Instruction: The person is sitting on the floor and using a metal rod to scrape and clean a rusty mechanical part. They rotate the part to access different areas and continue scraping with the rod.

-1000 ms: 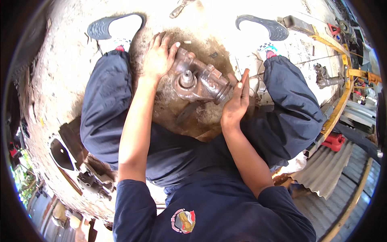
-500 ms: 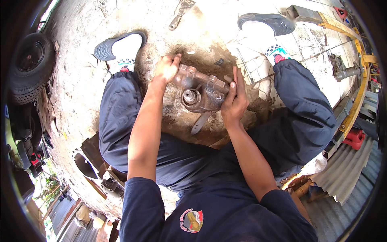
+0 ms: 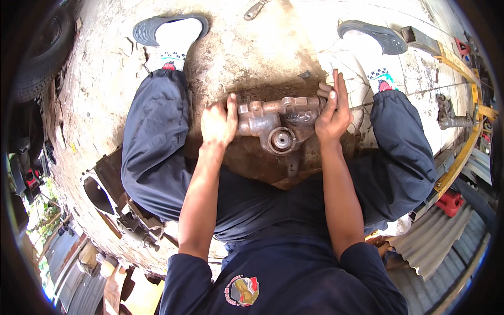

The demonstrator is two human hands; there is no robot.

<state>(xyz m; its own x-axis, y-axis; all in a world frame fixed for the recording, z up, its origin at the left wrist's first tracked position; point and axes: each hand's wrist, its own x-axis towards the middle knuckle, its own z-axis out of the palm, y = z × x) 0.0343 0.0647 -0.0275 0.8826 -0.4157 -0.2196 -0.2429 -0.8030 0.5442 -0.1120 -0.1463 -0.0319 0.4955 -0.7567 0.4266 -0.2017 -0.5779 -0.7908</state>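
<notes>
Between my knees, low over the stained floor, is a brown, rusty steering gearbox (image 3: 270, 118) with a round splined shaft stub facing up at me. My left hand (image 3: 218, 122) is closed round its left end, thumb along the top. At the other end, my right hand (image 3: 334, 113) presses its palm and thumb against the housing, fingers stretched away from me. The two hands hold the gearbox roughly level between them. Its underside is hidden. Just below the shaft stub a dark flat strip (image 3: 293, 167) shows on the floor.
A scraper handle (image 3: 255, 10) lies at the far edge. Left are a tyre (image 3: 44, 58) and a metal housing (image 3: 102, 191). On the right stand a yellow metal frame (image 3: 464, 142), another metal part (image 3: 452, 115), a red container (image 3: 449, 202) and corrugated sheets (image 3: 433, 239).
The gearbox has turned from a slant to nearly level, and its shaft stub has shifted right. Both hands have moved with it, keeping their hold. The whole view has shifted slightly.
</notes>
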